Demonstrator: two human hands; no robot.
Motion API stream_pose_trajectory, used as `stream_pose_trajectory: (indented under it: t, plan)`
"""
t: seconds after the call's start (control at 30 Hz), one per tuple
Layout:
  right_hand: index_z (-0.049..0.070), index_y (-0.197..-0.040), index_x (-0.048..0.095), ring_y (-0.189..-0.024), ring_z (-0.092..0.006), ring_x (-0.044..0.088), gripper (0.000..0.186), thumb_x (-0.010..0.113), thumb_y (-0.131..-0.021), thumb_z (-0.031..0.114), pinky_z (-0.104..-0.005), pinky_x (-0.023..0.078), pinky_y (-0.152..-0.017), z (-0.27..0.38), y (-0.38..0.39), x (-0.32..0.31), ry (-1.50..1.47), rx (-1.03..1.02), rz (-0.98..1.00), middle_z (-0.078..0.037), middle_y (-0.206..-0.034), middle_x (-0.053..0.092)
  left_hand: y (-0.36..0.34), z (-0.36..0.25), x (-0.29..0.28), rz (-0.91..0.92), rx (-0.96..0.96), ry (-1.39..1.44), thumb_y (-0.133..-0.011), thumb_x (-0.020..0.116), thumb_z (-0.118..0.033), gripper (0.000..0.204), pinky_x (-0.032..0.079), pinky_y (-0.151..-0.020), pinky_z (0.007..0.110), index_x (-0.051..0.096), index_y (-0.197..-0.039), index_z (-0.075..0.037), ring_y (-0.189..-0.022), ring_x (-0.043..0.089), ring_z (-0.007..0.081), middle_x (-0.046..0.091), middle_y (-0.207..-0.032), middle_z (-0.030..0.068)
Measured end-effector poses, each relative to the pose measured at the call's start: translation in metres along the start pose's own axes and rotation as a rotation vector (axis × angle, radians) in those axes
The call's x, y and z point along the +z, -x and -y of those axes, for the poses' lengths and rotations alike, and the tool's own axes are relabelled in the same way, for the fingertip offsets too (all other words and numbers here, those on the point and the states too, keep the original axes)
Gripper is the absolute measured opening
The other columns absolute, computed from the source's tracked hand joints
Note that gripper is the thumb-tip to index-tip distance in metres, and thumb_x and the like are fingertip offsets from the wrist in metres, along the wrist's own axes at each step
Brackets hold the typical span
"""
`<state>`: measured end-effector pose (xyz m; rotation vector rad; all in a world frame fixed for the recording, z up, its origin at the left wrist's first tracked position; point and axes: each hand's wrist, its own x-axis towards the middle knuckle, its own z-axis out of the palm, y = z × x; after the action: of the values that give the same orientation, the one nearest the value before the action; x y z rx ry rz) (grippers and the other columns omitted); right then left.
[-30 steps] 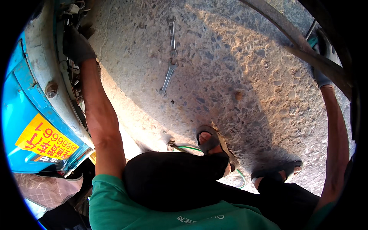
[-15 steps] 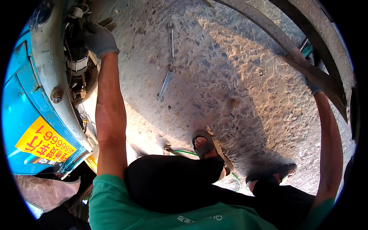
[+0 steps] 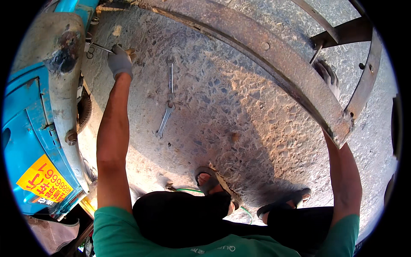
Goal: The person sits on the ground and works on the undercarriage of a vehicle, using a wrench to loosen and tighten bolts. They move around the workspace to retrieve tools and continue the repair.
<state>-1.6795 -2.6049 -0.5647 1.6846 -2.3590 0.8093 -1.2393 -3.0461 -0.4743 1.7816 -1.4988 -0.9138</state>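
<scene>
My left hand (image 3: 120,62), in a grey glove, is closed around a thin metal rod (image 3: 102,47) beside the blue vehicle (image 3: 25,96). The rod's far end points left toward a small white part (image 3: 87,44) at the vehicle's edge. My right hand (image 3: 329,77), also gloved, is seen through the rusty metal frame (image 3: 244,36). A slim metal shaft (image 3: 317,53) sticks up from its fingers; its handle is hidden now. Between my hands, two open-end wrenches (image 3: 171,77) (image 3: 164,120) lie end to end on the ground.
The curved frame arches across the far side and comes down over my right forearm. A grey tubular bumper (image 3: 64,94) and a tyre (image 3: 84,110) stand at the left. A green hose (image 3: 190,189) runs by my sandalled feet on the rough concrete (image 3: 205,128).
My view has shifted, bringing more of the metal frame across the far side. My left hand has come away from the motor; a thin rod now shows in it. The right hand's teal-handled tool is less visible.
</scene>
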Motion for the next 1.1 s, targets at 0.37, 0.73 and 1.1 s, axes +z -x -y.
stream_pose_trajectory:
  t: [0.37, 0.73, 1.1]
  plan:
    - [0.015, -0.138, 0.054, -0.131, -0.0341, 0.049, 0.054, 0.062, -0.084, 0.015, -0.0473, 0.038, -0.112, 0.010, -0.003, -0.026, 0.182, 0.168, 0.164, -0.009, -0.143, 0.054, -0.157, 0.023, 0.012, 0.093, -0.282, -0.266, -0.101, 0.031, -0.061, 0.072, 0.057, -0.058, 0.036, 0.052, -0.129, 0.002, -0.073, 0.073, 0.0226, 0.075, -0.097, 0.0148]
    - [0.017, -0.141, 0.052, -0.132, -0.0323, 0.049, 0.058, 0.067, -0.085, 0.027, -0.0456, 0.039, -0.112, -0.014, 0.003, -0.015, 0.198, 0.123, 0.110, -0.007, -0.145, 0.052, -0.098, 0.029, -0.007, -0.100, -0.328, 0.014, -0.103, 0.036, -0.040, 0.049, 0.058, -0.061, 0.037, 0.057, -0.116, 0.002, -0.065, 0.072, 0.0268, 0.075, -0.088, 0.0181]
    - [0.017, -0.140, 0.053, -0.131, -0.0322, 0.050, 0.057, 0.067, -0.085, 0.027, -0.0457, 0.039, -0.111, -0.010, 0.016, 0.002, 0.201, 0.074, 0.071, -0.007, -0.144, 0.053, -0.014, -0.012, -0.121, 0.258, -0.077, 0.126, -0.103, 0.049, -0.019, 0.023, 0.048, -0.046, 0.030, 0.058, -0.122, -0.012, -0.043, 0.052, 0.0113, 0.075, -0.093, 0.0200]
